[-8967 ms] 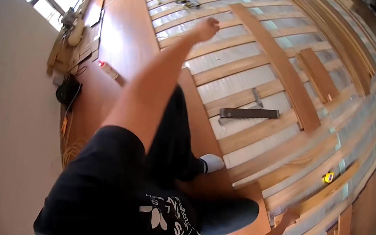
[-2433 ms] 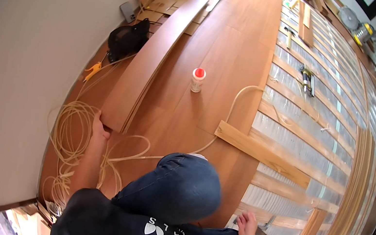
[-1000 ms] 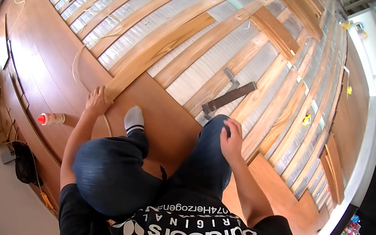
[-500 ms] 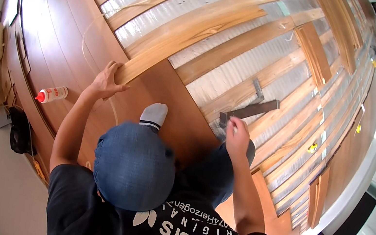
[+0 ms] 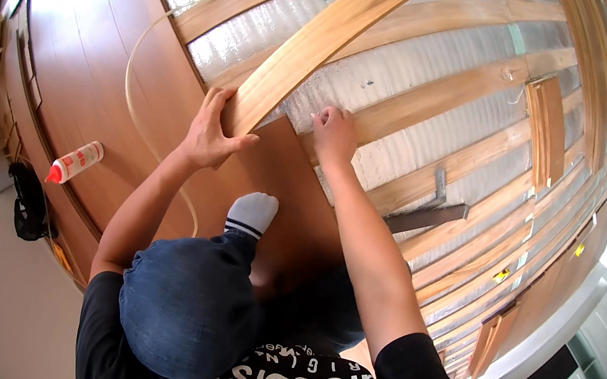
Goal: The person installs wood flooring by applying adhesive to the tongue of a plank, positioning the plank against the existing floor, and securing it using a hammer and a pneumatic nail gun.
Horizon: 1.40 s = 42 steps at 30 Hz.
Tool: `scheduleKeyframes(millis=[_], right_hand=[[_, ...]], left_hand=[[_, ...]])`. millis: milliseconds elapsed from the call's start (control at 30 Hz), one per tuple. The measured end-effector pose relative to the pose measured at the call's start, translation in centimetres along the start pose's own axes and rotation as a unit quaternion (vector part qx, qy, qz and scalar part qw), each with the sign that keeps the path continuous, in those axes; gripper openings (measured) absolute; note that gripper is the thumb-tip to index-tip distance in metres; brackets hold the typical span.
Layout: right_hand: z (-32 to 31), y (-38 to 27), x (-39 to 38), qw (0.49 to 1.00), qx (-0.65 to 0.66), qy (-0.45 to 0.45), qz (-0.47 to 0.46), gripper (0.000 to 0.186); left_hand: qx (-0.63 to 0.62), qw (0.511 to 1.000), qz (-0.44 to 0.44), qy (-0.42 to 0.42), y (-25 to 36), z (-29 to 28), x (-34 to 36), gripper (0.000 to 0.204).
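My left hand (image 5: 216, 130) holds the near end of a long light-brown floorboard (image 5: 310, 48), thumb on one side and fingers on the other. The board slants away to the far right, lying over the wooden battens. My right hand (image 5: 334, 137) hovers just right of the board, its fingers curled together; whether anything small is in them cannot be made out. Under and left of the board lie reddish-brown floor panels (image 5: 297, 180). Past my right forearm rest a dark bar (image 5: 430, 217) and a grey metal bracket-like piece (image 5: 440, 187), on the battens.
Battens (image 5: 450, 114) run over silvery sheeting (image 5: 412, 56). A white glue bottle with a red cap (image 5: 75, 161) lies on the panels, left, near a pale hose (image 5: 132, 67). Stacked boards (image 5: 544, 132) stand at the right. My socked foot (image 5: 252, 212) is on the panel.
My right hand has come away from the dark bar and moved left toward the floorboard. The floorboard's far end has swung away from me, with my left hand still at its near end.
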State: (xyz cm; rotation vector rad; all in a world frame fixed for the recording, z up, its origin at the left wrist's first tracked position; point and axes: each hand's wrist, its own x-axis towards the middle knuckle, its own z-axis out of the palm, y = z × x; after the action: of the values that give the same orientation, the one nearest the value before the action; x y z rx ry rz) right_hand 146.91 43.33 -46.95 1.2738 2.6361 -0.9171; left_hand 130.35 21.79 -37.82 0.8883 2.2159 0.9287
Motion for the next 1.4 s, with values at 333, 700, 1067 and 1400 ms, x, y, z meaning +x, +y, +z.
scheduleKeyframes(millis=[333,700,1067,1400], right_hand=[[-5.7,7.3,-4.5,0.984,0.149,0.081,0.059,0.011],[-8.1,11.4,-7.3,0.998,0.013,0.033,0.048,0.026],[-10.2,6.7,14.2,0.991,-0.115,0.033,-0.059,0.074],[-2.7,8.2,14.5,0.964,-0.2,0.137,-0.107,0.073]], left_hand=[[0.069,0.997,0.018,-0.017,3.9,6.3,10.0,0.092],[0.168,0.971,0.171,0.024,2.2,14.5,13.5,0.086],[0.159,0.98,0.122,0.002,-2.0,8.6,12.5,0.039],[0.132,0.976,0.173,-0.023,-4.8,7.7,12.4,0.025]])
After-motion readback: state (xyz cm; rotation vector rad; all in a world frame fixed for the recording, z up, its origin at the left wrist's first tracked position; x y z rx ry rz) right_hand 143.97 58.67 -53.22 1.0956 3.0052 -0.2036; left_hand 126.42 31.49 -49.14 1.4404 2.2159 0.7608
